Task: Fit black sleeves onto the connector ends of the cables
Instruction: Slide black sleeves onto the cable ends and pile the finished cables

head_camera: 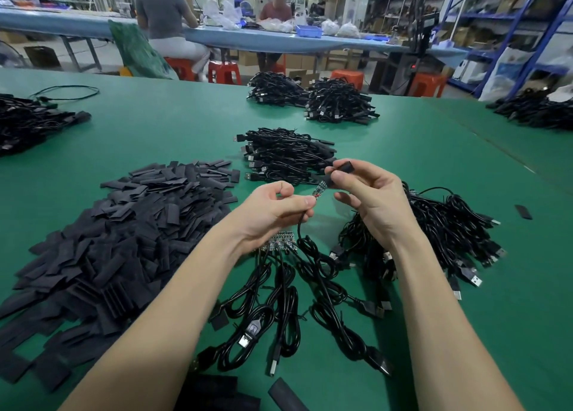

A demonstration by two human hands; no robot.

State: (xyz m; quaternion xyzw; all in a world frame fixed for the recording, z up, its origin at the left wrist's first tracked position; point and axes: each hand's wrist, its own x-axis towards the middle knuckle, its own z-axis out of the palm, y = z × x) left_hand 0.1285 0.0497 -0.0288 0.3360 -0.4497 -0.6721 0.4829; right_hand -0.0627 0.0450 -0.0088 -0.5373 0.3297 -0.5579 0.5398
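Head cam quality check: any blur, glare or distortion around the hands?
Head view: the right hand and left hand are sharp, and the black sleeve is readable; wide-angle bending curves the shelving and table edge; lighting is even with soft shadows; there is no strong glare; the background is slightly soft.

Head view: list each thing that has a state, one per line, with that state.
left hand: pinches the cable just below its board end.
right hand: pinches the black sleeve.
black sleeve: partly over the board end.
board end: still partly bare.
cable: hangs down to the table.
sleeve pile: loose, flat, unused.
stray sleeve: lies alone, flat.
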